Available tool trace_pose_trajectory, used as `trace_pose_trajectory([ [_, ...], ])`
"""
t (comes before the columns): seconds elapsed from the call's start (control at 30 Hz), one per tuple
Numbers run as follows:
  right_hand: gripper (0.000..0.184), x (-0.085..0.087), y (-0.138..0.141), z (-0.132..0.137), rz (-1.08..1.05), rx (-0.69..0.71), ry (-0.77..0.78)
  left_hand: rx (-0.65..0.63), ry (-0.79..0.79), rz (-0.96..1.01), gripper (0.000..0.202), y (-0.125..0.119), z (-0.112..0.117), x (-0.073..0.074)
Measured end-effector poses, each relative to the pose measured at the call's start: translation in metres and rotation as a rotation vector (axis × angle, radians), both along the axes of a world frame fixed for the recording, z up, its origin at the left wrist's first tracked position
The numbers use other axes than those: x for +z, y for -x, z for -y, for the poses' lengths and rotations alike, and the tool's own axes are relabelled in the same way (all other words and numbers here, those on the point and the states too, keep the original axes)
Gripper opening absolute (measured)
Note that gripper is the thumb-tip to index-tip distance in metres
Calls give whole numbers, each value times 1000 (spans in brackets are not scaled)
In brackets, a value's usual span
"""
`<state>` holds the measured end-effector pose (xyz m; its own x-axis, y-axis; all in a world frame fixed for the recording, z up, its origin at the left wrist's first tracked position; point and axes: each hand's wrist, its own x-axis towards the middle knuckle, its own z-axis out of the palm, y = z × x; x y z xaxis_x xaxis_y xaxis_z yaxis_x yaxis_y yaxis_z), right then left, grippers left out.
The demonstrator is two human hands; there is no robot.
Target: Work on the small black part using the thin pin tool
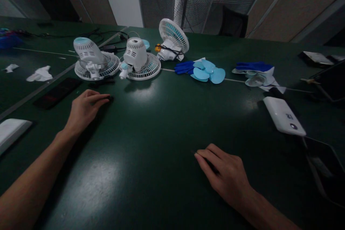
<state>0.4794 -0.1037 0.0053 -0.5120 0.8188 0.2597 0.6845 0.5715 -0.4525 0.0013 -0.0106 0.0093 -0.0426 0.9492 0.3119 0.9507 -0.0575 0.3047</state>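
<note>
My left hand (85, 107) rests low over the dark green table, thumb and fingers pinched on a small black piece (110, 97) too small to name. Just beyond it lie two white fan heads, one with a light-blue back (91, 59) and another (137, 57), both with the grille downward. My right hand (225, 172) is at the near right of the table. Its thumb and forefinger are pressed together around something thin and dark (193, 151), mostly hidden by the fingers.
A third fan head (174, 39) leans farther back. Light-blue fan blades (208, 71) lie beside blue gloves (184, 67). A white power bank (284, 115) and a dark tablet (326, 169) are on the right. A black phone (58, 92) and crumpled tissue (40, 74) lie left.
</note>
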Motion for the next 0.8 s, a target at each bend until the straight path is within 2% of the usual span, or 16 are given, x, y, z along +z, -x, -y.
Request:
trace_pose_trajectory([
  [0.07, 35, -1, 0, 1, 6, 3, 6, 61, -10, -10, 45, 16, 0, -1],
  [0.17, 33, -2, 0, 2, -12, 4, 18, 73, 2, -25, 46, 25, 0, -4],
  [0.43, 30, -2, 1, 2, -9, 0, 13, 43, 26, -33, 54, 20, 2, 4],
  [0.8, 36, 1, 2, 1, 9, 2, 16, 132, 4, 134, 33, 12, 8, 17],
])
